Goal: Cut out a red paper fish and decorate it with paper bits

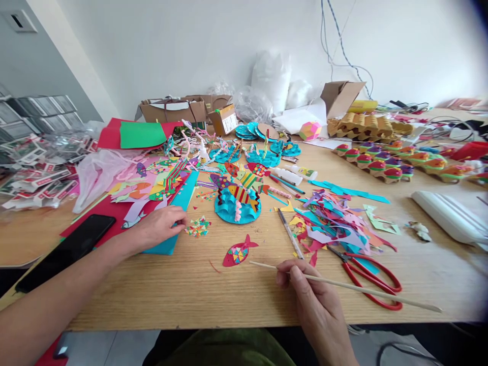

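Note:
My right hand (310, 295) pinches a thin wooden stick (354, 285), whose left tip points at a small red paper fish (239, 252). Tiny coloured paper triangles cover the fish's middle, and it lies flat on the table. My left hand (162, 225) is over the blue paper sheet (183, 213), fingers curled closed; what they hold, if anything, is hidden. Beside those fingertips spreads a small pile of paper bits (198, 226). Farther back, striped and dotted paper fish (244, 195) stand on a round blue base (229, 212) with a pink fluffy piece.
Red-handled scissors (371, 279) and a pen (290, 234) lie at right beside paper scraps (335, 218). A black phone (66, 251) rests under my left forearm. Glue bottles (287, 176), painted egg cartons (381, 160) and cardboard boxes (173, 111) stand farther back.

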{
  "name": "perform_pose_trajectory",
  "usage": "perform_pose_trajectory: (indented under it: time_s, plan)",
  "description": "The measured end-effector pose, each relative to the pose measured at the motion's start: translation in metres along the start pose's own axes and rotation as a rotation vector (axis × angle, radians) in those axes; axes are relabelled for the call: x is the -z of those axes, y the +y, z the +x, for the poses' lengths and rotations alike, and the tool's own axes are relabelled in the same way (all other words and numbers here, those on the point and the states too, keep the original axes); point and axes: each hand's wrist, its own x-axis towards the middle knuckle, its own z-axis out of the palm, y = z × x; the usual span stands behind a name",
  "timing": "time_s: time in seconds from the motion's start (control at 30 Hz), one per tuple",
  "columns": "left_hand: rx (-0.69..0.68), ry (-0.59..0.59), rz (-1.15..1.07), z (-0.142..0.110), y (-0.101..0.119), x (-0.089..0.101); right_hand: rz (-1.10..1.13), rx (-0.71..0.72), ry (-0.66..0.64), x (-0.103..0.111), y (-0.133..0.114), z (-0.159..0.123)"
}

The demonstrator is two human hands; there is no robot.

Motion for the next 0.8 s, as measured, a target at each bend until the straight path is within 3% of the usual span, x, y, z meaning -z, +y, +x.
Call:
perform_pose_trajectory:
  time_s: [0.27,0.53,0.8]
  plan:
    - [-0.043,-0.011,0.109,-0.002,0.002,-0.007,-0.065,0.065,-0.072,0.007,0.006,0.004]
    - [-0.144,0.032,0.264,-0.007,0.008,-0.013,-0.08,0.074,-0.053,0.006,0.006,0.004]
    - [-0.184,0.09,0.263,-0.01,0.0,-0.015,-0.094,0.074,-0.061,0.006,0.003,0.005]
